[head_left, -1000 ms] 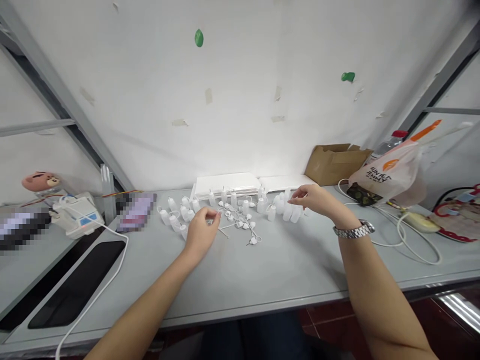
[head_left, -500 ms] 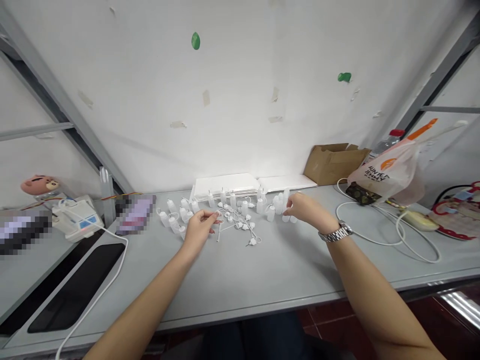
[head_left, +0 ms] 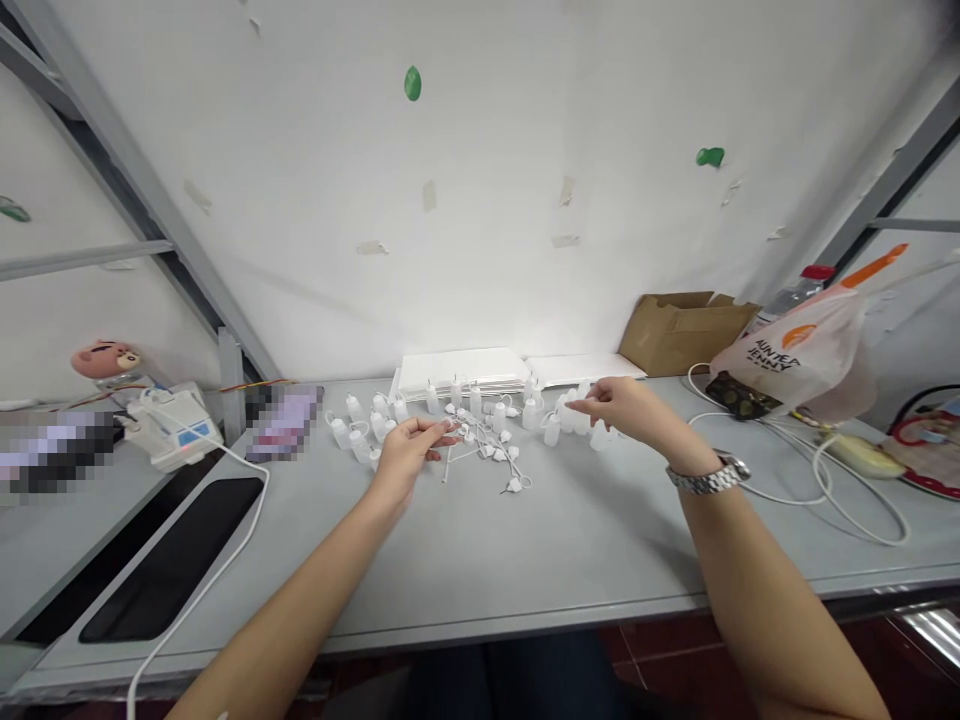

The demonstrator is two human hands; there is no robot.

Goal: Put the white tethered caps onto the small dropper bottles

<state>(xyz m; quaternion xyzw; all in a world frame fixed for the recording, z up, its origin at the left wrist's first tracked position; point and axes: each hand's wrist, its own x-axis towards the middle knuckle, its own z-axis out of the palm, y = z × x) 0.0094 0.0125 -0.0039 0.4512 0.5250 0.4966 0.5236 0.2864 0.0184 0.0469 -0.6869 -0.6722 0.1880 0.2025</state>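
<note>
Small white squeeze bottles stand on the grey table (head_left: 570, 530) in a left group (head_left: 358, 442), along the middle and in a right group (head_left: 568, 412). Between them lies a loose pile of white caps with thin tubes (head_left: 495, 452). My left hand (head_left: 411, 450) pinches a small white cap with a thin tube hanging down, at the pile's left edge. My right hand (head_left: 619, 408), with a metal watch (head_left: 709, 474) on the wrist, is over the right bottles; its thumb and forefinger are close together, and whether anything is between them is too small to tell.
White sheets (head_left: 461, 370) lie against the back wall. A cardboard box (head_left: 686, 335), a plastic bag (head_left: 802, 350) and a coiled white cable (head_left: 862, 515) are at the right. At the left are a phone (head_left: 285, 423), a white device (head_left: 172, 430) and a black mat (head_left: 172, 560).
The view has shifted slightly, moving the scene rightward. My right hand's fingers point more to the left now, above the right bottles. My left hand still holds the cap.
</note>
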